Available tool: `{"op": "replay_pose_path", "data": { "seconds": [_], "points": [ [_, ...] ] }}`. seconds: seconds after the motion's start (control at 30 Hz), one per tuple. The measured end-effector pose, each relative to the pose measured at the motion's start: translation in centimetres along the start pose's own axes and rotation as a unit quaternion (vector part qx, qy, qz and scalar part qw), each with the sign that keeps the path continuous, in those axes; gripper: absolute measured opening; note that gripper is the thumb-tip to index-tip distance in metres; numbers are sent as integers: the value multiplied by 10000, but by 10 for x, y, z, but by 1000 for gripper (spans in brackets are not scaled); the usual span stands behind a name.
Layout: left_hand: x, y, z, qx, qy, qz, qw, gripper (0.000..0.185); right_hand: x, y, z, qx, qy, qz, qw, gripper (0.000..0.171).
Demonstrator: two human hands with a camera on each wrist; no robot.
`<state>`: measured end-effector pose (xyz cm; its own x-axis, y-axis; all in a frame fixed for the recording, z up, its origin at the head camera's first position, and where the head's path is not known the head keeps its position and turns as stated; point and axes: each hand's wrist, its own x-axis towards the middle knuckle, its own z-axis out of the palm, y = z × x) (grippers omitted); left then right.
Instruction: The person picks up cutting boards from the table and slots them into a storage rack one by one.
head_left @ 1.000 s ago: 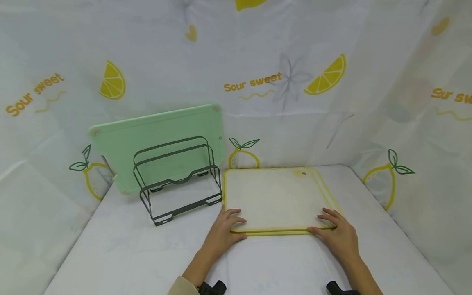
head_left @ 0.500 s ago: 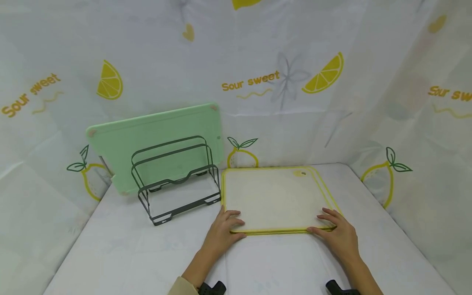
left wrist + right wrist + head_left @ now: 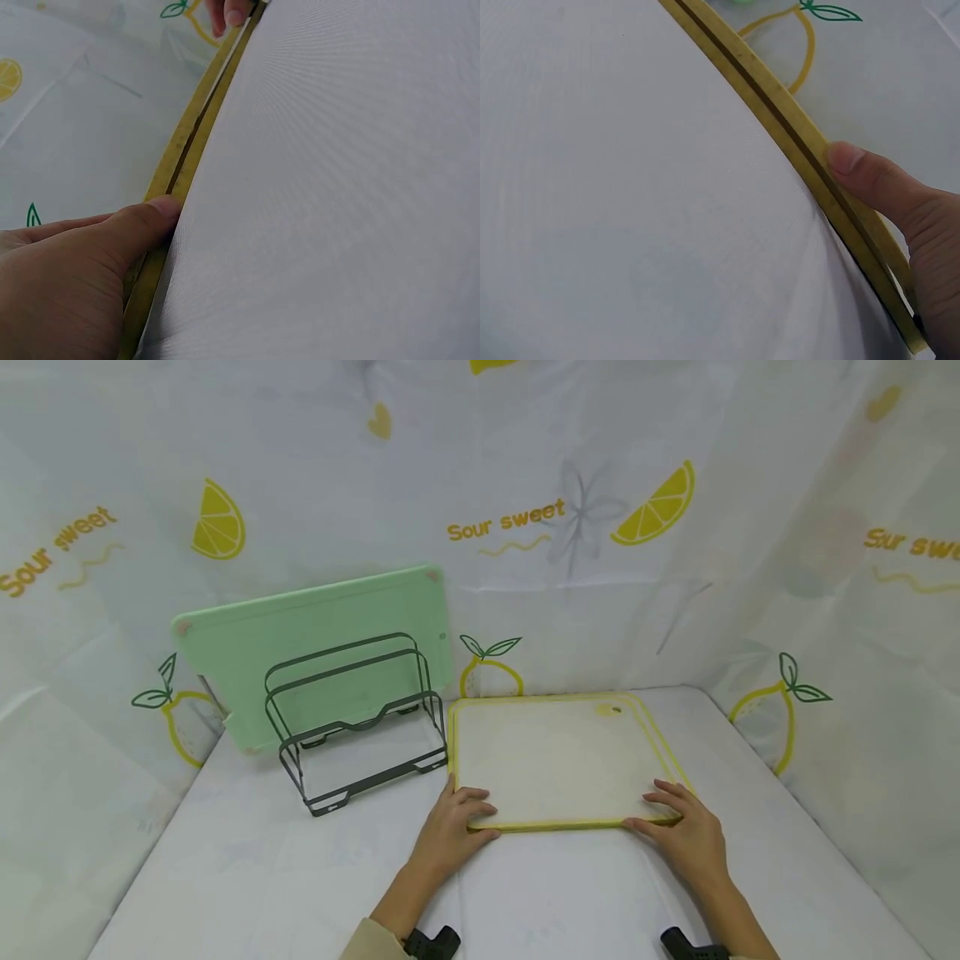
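Two white cutting boards with yellow rims [image 3: 558, 760] lie stacked flat on the table. My left hand [image 3: 468, 814] holds the near-left corner, fingers on top and thumb at the front edge. My right hand [image 3: 667, 814] holds the near-right corner the same way. In the left wrist view my left thumb [image 3: 142, 225] presses the doubled yellow rim [image 3: 187, 142], with a thin dark gap between the two boards. The right wrist view has my right thumb [image 3: 862, 172] against the same stacked rims [image 3: 765, 82].
A dark wire rack [image 3: 352, 727] stands just left of the boards. A pale green cutting board [image 3: 300, 627] leans against the backdrop behind it. Lemon-print cloth walls enclose the white table [image 3: 262, 860] on three sides.
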<state>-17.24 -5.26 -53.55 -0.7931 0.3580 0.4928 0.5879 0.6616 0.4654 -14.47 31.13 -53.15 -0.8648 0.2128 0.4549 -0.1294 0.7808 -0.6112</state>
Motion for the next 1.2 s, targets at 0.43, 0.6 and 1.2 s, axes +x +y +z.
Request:
{"op": "replay_pose_path", "data": {
  "seconds": [0.43,0.6,1.2],
  "points": [
    [-3,2,1,-101,12,-80,9999,30,-4,-2,-2,-691,-200,-291,9970,62],
    [-1,2,0,-30,-41,-57,10000,30,-4,2,-1,-950,-143,-625,9934,65],
    [-1,-1,0,-61,126,152,9998,27,-4,3,-1,-891,156,-836,9924,63]
  ]
}}
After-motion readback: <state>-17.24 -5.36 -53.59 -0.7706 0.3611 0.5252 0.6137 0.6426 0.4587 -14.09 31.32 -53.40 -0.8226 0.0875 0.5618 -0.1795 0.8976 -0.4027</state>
